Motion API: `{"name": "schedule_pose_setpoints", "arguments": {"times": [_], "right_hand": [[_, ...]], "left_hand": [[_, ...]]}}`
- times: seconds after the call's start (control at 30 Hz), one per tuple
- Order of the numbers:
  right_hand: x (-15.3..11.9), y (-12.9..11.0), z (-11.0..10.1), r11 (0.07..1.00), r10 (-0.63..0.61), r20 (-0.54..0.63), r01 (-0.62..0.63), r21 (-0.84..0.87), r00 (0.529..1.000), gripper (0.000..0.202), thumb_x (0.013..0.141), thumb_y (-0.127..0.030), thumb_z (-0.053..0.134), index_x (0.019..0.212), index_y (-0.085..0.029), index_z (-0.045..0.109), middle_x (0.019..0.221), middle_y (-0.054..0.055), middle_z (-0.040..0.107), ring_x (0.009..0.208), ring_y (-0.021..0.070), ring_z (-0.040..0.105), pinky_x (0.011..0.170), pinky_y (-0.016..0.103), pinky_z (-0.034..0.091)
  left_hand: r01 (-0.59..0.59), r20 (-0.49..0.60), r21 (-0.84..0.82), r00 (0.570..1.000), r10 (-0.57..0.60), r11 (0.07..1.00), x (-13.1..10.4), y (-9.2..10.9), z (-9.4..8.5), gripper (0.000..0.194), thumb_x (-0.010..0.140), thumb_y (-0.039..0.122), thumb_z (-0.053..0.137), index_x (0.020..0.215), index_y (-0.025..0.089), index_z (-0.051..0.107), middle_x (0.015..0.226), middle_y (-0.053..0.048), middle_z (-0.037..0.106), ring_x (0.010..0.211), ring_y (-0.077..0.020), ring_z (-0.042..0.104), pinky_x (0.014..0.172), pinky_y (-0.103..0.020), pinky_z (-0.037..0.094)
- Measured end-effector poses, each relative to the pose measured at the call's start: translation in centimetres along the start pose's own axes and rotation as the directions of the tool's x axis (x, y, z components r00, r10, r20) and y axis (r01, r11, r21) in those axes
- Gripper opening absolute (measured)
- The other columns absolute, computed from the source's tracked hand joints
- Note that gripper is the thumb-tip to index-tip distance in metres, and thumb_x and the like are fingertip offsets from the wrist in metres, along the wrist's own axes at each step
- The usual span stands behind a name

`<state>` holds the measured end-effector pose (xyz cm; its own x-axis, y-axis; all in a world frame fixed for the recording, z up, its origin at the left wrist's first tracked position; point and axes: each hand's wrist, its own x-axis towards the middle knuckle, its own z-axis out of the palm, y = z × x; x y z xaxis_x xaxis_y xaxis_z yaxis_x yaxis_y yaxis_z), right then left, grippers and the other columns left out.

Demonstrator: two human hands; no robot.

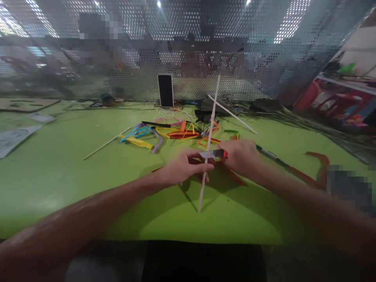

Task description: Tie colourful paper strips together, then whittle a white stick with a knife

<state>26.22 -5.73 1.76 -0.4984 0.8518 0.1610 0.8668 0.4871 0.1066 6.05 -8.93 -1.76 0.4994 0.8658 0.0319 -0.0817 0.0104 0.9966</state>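
My left hand is closed on a long pale wooden stick, which stands tilted, its lower end toward me above the green table. A box cutter with a red and dark handle is in my right hand, whose fingers are wrapped round it. The cutter's grey blade lies across the stick, just above my left thumb. Some of my left fingers are hidden behind the stick. Below my hands a red strip lies on the table.
Coloured strips lie in a loose heap beyond my hands. A thin stick rests to their left, a white stick behind. A phone stands against the perforated metal screen. Papers lie at the left.
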Motion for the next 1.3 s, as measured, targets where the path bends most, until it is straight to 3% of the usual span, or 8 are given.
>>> {"name": "schedule_pose_setpoints", "arguments": {"times": [0.37,0.6,0.93,1.3], "right_hand": [[-0.36,-0.35,0.36,0.997,-0.050,-0.034,0.048,-0.062,0.998,0.026,0.093,-0.025,0.049,0.081,-0.017,0.070,0.077,0.010,0.073,0.063,0.0200,0.057,0.057,0.032,0.018],[-0.08,-0.11,0.46,0.993,-0.059,-0.042,0.054,-0.107,0.997,0.021,0.090,-0.018,0.049,0.079,-0.016,0.067,0.072,0.007,0.069,0.059,0.0165,0.051,0.055,0.032,0.017],[0.23,0.03,0.19,0.991,0.000,0.026,0.003,-0.130,1.000,0.019,0.093,-0.018,0.050,0.083,-0.017,0.067,0.080,0.007,0.072,0.063,0.0156,0.054,0.054,0.030,0.017],[0.31,-0.08,-0.01,0.987,0.032,0.078,-0.019,-0.159,0.996,0.031,0.096,-0.022,0.042,0.095,-0.017,0.073,0.086,0.011,0.074,0.067,0.0208,0.057,0.056,0.032,0.023]], "left_hand": [[0.024,-0.022,-0.009,0.999,-0.024,1.000,-0.05,0.28,0.15,0.025,0.074,0.030,0.084,0.079,0.012,0.067,0.066,0.002,0.066,0.057,-0.0124,0.069,0.057,-0.024,0.060],[0.072,0.003,-0.036,0.997,-0.072,0.997,-0.14,0.21,0.29,0.022,0.076,0.028,0.083,0.084,0.011,0.071,0.065,-0.001,0.070,0.058,-0.0124,0.069,0.062,-0.026,0.062],[0.073,-0.002,-0.018,0.997,-0.073,0.997,-0.31,0.10,0.30,0.018,0.077,0.024,0.081,0.085,0.011,0.072,0.067,0.000,0.070,0.058,-0.0110,0.069,0.060,-0.023,0.061],[0.128,0.013,0.036,0.992,-0.128,0.991,-0.42,0.63,0.29,0.017,0.079,0.025,0.080,0.080,0.012,0.069,0.062,0.000,0.069,0.055,-0.0101,0.068,0.054,-0.019,0.058]]}}
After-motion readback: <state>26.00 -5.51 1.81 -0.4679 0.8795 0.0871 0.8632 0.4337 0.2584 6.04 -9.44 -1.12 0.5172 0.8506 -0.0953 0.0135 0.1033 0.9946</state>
